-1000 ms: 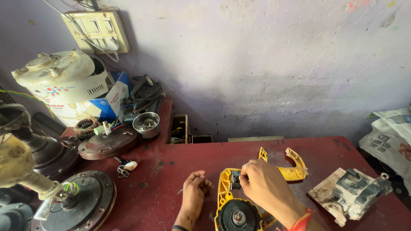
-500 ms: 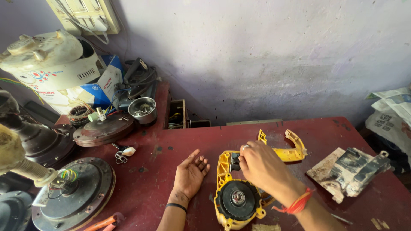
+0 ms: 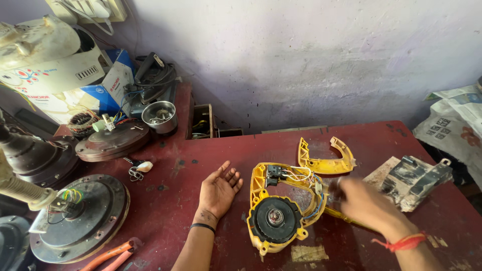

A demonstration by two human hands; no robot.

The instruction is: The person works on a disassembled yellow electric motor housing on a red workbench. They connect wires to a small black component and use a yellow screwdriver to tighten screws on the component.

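An opened yellow tool housing (image 3: 281, 211) lies on the dark red table (image 3: 351, 135), showing a round black motor part, a black switch and thin wires. Its loose yellow handle cover (image 3: 324, 158) rests just beyond it. My left hand (image 3: 219, 189) lies flat on the table, fingers spread, just left of the housing and holding nothing. My right hand (image 3: 364, 203) is blurred, at the housing's right edge, over a thin tool shaft; whether it grips anything is unclear.
A dark metal part on paper (image 3: 414, 175) lies to the right. Fan motor discs (image 3: 80, 216), a steel bowl (image 3: 159, 117), boxes, a white appliance (image 3: 45, 55) and orange-handled pliers (image 3: 108, 255) crowd the left side. A wall stands behind.
My right hand has pulled away from the top of the yellow housing, moving right and toward me. My left hand stays flat. The camera has tilted down.
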